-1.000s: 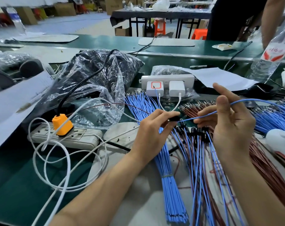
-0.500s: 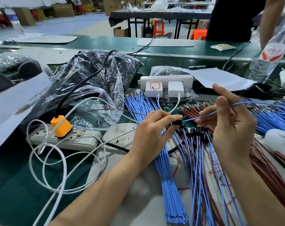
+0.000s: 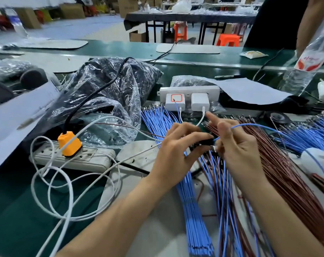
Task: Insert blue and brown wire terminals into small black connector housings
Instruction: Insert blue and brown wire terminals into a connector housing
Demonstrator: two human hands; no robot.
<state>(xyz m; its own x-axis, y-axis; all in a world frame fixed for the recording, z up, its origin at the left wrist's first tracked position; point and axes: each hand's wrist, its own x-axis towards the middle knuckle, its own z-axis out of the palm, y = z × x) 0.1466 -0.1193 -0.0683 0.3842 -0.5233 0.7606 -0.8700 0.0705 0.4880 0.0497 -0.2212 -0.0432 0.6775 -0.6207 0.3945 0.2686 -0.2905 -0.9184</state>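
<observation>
So: just below the charger strip (image 3: 189, 90), our left hand (image 3: 178, 151) pinches a black housing (image 3: 204, 142); our right hand (image 3: 237, 151) pinches a blue wire (image 3: 250, 125) at it. We judge few done; the blue bundle (image 3: 191, 201) and brown bundle (image 3: 287, 173) remain.

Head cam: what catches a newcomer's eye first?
Centre: the left hand pinches a small black connector housing, the right hand a blue wire running up to it. A blue wire bundle fans down below them, brown wires lie at right, and an orange plug stands out at left.
</observation>
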